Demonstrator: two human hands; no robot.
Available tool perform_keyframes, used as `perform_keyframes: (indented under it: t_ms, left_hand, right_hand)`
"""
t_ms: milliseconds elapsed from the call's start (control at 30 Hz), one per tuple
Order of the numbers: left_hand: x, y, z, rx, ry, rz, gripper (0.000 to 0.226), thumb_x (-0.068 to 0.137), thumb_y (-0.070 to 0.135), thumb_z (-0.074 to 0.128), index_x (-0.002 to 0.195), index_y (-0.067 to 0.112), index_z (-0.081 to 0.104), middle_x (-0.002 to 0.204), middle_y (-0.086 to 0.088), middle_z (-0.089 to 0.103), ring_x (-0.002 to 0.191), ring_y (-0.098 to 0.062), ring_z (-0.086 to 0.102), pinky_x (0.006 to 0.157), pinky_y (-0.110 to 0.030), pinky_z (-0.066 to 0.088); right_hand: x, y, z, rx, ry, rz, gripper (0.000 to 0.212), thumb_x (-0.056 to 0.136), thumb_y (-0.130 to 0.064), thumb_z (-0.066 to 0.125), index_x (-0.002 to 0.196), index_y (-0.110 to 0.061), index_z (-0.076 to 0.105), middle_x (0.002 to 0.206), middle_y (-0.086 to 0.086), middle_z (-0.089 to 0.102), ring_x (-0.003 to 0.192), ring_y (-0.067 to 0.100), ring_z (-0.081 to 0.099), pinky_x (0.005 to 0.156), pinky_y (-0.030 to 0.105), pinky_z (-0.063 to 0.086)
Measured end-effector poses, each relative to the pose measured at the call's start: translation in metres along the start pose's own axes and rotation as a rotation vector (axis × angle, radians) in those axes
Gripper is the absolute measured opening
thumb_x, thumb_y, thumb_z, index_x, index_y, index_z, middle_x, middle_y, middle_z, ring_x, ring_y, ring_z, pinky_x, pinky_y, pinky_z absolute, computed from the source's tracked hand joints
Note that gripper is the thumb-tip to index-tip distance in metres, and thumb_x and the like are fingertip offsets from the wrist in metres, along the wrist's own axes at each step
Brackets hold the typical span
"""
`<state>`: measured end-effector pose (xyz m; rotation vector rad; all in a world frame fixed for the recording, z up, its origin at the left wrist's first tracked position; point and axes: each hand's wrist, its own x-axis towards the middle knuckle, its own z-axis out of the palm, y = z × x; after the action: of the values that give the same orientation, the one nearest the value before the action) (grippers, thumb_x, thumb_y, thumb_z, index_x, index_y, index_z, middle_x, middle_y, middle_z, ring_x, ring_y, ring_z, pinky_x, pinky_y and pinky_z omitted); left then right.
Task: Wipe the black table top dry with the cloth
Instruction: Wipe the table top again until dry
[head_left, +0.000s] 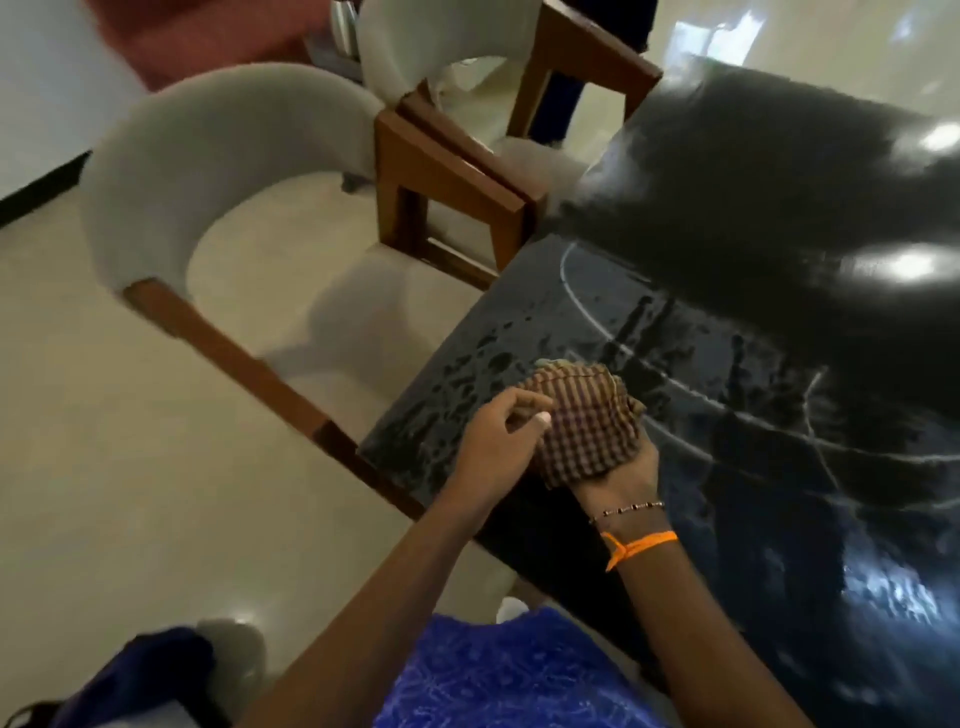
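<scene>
Near the table's corner, both hands on the cloth

Over the wet near corner of the black table top (753, 364), I saw the checked cloth (582, 421) bunched in the right hand (631, 467), whose fingers were wrapped in it from beneath. My left hand (498, 431) pinched the cloth's near edge between thumb and curled fingers. Water drops and streaks lay on the surface just beside the cloth. A beaded bracelet (626, 511) and an orange thread (641, 543) sat on the right wrist. Two grey chairs (156, 171) stood along the table's left side
</scene>
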<state>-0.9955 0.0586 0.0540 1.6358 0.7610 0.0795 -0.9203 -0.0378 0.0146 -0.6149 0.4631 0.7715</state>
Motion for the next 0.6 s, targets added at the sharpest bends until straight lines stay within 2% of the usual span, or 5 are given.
perform_keyframes:
  t_ms: [100, 267, 367, 467, 600]
  left_hand:
    - [0.037, 0.012, -0.002, 0.005, -0.039, 0.011, 0.011, 0.094, 0.019, 0.052, 0.098, 0.025, 0.061, 0.097, 0.006, 0.062, 0.086, -0.009, 0.060, 0.072, -0.017, 0.046]
    - [0.096, 0.025, -0.015, 0.047, -0.083, 0.010, 0.011, 0.092, 0.017, 0.054, 0.092, 0.024, 0.061, 0.087, 0.009, 0.062, 0.082, -0.009, 0.059, 0.071, -0.018, 0.045]
    - [0.133, 0.024, -0.030, 0.159, -0.058, 0.050, 0.015, 0.088, 0.014, 0.057, 0.083, 0.028, 0.059, 0.082, 0.008, 0.064, 0.079, -0.008, 0.060, 0.075, -0.026, 0.048]
    - [0.172, 0.012, -0.049, 0.390, -0.032, 0.026, 0.011, 0.084, 0.011, 0.055, 0.085, 0.022, 0.053, 0.096, -0.005, 0.063, 0.094, -0.024, 0.059, 0.085, -0.042, 0.048]
    - [0.215, -0.009, -0.064, 0.668, 0.055, 0.011, 0.019, 0.083, 0.004, 0.052, 0.097, 0.015, 0.045, 0.114, -0.009, 0.050, 0.111, -0.027, 0.044, 0.092, -0.035, 0.035]
  right_hand:
    - [0.039, -0.030, 0.019, 0.029, 0.063, -0.139, 0.052, 0.095, -0.042, 0.028, 0.105, -0.011, 0.068, 0.110, 0.011, 0.067, 0.094, 0.027, 0.067, 0.079, 0.044, 0.055]
    - [0.099, -0.054, 0.073, -0.082, -0.037, -0.395, 0.056, 0.098, -0.046, 0.025, 0.087, -0.025, 0.076, 0.093, -0.007, 0.073, 0.097, 0.012, 0.064, 0.104, 0.036, 0.041]
    - [0.140, -0.039, 0.101, -0.822, 0.005, -0.502, 0.048, 0.094, -0.047, 0.037, 0.131, -0.019, 0.052, 0.128, 0.000, 0.058, 0.121, 0.013, 0.051, 0.110, 0.039, 0.033]
    - [0.190, -0.005, 0.106, -1.838, 0.098, -0.367, 0.060, 0.099, -0.041, 0.029, 0.149, -0.013, 0.012, 0.158, 0.007, 0.007, 0.146, 0.025, 0.004, 0.119, 0.044, 0.004]
    - [0.234, 0.028, 0.100, -2.233, 0.108, -0.479, 0.073, 0.086, -0.060, 0.007, 0.149, -0.024, 0.001, 0.159, 0.001, -0.007, 0.146, 0.024, -0.007, 0.116, 0.042, -0.006]
